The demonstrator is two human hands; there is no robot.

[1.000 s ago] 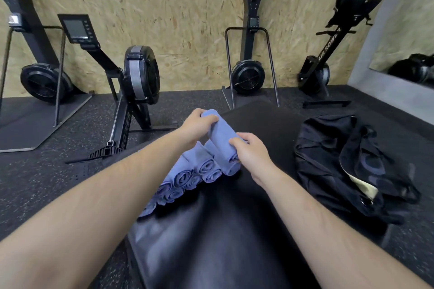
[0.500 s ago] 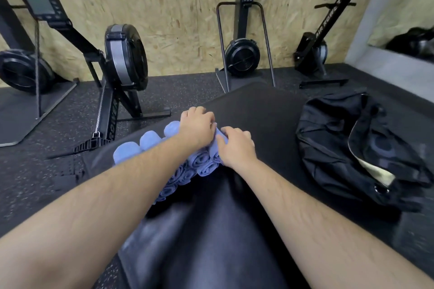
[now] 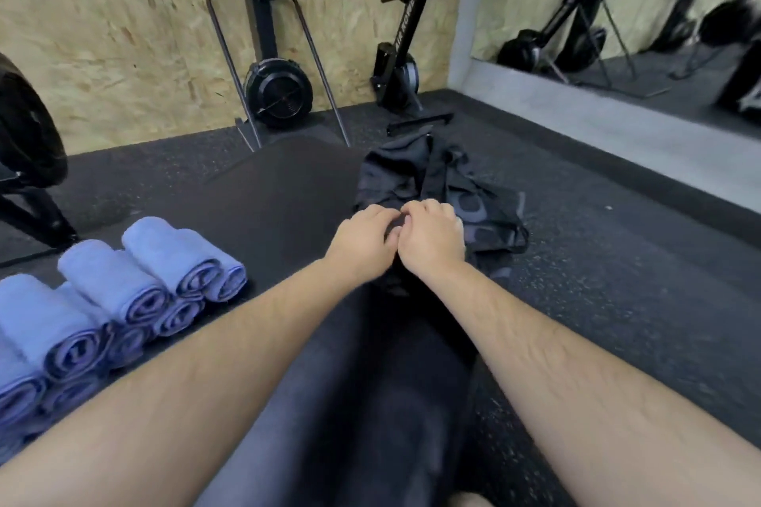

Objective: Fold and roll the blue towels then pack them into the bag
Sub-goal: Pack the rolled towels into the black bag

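Both hands have left the rolled blue towels [image 3: 136,292], stacked at lower left. Left hand [image 3: 362,243] and right hand [image 3: 432,237] now pinch the black bag [image 3: 473,193] at center frame.

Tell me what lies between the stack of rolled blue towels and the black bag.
In the head view, only bare black mat lies between the rolled blue towels and the black bag; both hands are at the bag.

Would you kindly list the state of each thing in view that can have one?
Blue towels: rolled, stacked on the mat, none in the bag.
Black bag: slumped on the floor, gripped at its near edge.
Left hand: closed on the bag fabric.
Right hand: closed on the bag fabric.
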